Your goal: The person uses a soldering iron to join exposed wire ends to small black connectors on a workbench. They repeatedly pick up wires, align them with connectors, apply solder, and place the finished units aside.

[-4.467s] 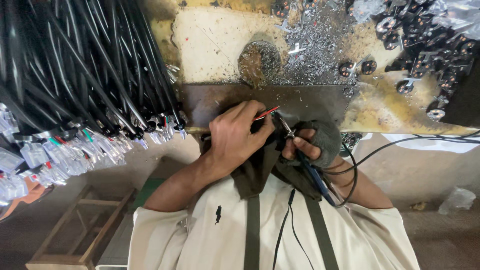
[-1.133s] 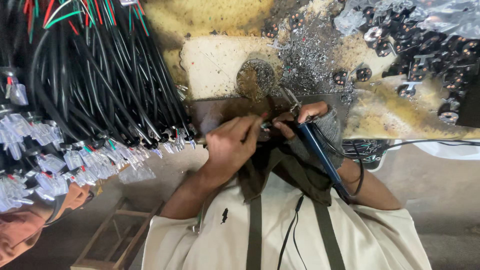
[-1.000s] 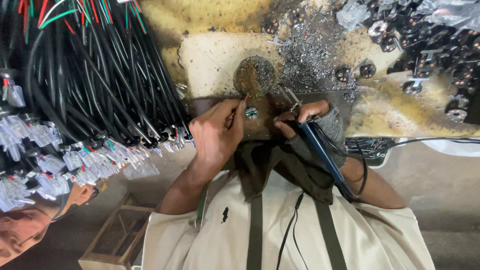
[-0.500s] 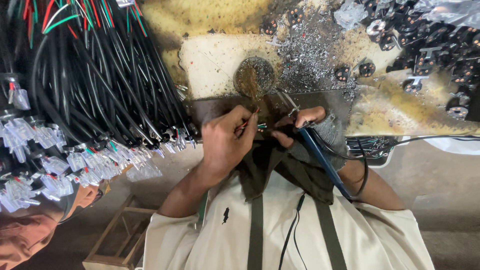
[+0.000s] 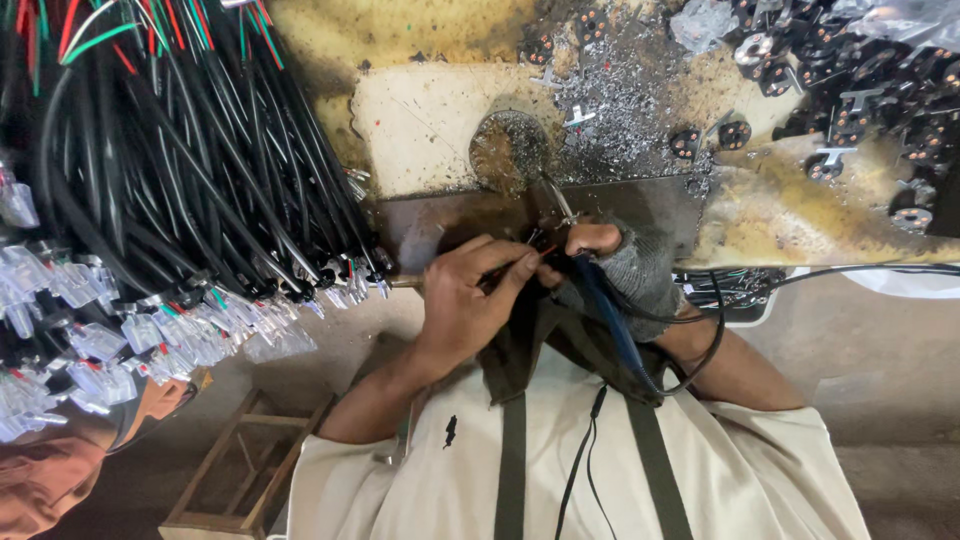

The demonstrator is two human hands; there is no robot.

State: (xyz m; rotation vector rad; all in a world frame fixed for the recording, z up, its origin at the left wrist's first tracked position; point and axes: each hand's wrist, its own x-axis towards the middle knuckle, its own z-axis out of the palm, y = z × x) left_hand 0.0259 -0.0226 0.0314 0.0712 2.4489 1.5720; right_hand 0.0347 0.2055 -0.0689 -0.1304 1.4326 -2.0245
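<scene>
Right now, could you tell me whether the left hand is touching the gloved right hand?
Touching: in the head view the left hand fingertips press against the gloved right hand at the thin wire.

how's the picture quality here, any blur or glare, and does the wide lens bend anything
Head view: lit evenly, no harsh glare; the metal scraps glint faintly. The left hand and gloved right hand look fairly sharp, though the small part pinched between them is too tiny to make out. The black cable bundle fans and curves toward the frame edge, showing wide-lens distortion; the clear connectors there look soft.
</scene>
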